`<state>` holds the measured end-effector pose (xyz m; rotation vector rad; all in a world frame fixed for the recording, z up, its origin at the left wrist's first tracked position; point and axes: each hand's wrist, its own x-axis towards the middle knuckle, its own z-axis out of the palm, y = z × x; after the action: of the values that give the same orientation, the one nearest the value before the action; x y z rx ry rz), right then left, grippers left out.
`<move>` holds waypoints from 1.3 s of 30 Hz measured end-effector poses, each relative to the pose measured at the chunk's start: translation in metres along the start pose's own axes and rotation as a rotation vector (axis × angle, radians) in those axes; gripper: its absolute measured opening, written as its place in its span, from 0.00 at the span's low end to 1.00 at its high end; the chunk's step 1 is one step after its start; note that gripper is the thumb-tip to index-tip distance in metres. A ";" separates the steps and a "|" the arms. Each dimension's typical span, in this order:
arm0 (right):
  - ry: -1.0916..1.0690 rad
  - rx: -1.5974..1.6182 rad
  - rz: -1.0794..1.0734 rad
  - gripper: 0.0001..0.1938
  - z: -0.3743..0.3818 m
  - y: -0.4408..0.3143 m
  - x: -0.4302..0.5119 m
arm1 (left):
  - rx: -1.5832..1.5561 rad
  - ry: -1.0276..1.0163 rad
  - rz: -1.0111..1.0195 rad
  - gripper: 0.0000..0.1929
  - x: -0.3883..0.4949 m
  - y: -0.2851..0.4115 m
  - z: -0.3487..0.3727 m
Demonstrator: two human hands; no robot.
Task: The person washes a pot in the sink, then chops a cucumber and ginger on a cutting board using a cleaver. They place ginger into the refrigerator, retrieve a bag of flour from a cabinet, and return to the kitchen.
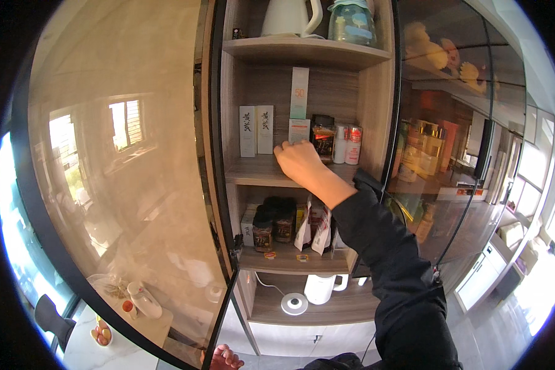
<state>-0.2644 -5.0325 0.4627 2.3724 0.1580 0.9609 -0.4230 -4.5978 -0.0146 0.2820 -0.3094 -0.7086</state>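
My right hand (300, 162) reaches into the middle shelf (254, 170) of an open cabinet, its fingers curled in front of a small white box (299, 129). Its fingertips are partly hidden, so a hold cannot be made out. On top of that box stands a tall white and pale green carton (299, 92). Two slim white cartons (256, 132) are upright to the left. A dark-lidded jar (323, 138), a white bottle (339, 145) and a red and white can (353, 147) stand to the right. My left hand (226, 358), cut off below, is beside the open glass door's (134, 185) lower edge.
The shelf below holds dark-lidded jars (262, 236) and stand-up pouches (321, 231). Lower down are a white electric kettle (321, 289) and its corded base (294, 304). A pitcher (286, 18) and glass jar (351, 25) occupy the top shelf. Glass doors (444, 162) flank the right.
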 end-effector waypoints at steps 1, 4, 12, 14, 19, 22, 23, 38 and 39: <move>0.102 -0.016 0.014 0.07 -0.007 0.000 -0.009 | 0.002 -0.005 -0.003 0.16 0.001 0.001 -0.002; 0.202 0.005 0.178 0.07 -0.019 0.008 -0.039 | -0.006 0.019 -0.013 0.16 0.002 0.003 -0.008; 0.015 0.307 0.572 0.15 -0.012 0.052 -0.080 | 0.071 -0.029 -0.031 0.16 0.000 0.005 -0.012; -0.004 0.367 0.614 0.16 -0.007 0.058 -0.081 | 0.053 -0.017 -0.043 0.16 0.001 0.006 -0.011; -0.058 0.411 0.719 0.16 -0.007 0.061 -0.079 | -0.021 0.065 -0.112 0.14 0.004 0.011 -0.006; 0.019 0.429 0.668 0.17 -0.009 0.055 -0.074 | 0.016 0.092 -0.108 0.13 0.004 0.011 -0.004; 0.005 0.410 0.658 0.17 -0.008 0.053 -0.072 | 0.010 0.049 -0.109 0.14 0.004 0.011 -0.005; 0.058 0.061 0.694 0.22 -0.010 0.097 -0.050 | -0.024 -0.124 -0.109 0.23 0.004 0.012 -0.044; 0.043 0.063 0.735 0.24 -0.008 0.103 -0.042 | -0.062 -0.175 -0.138 0.23 0.005 0.012 -0.047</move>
<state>-0.3110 -5.1273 0.4984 2.4999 -0.7247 1.3353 -0.3946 -4.5851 -0.0524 0.1842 -0.4365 -0.8794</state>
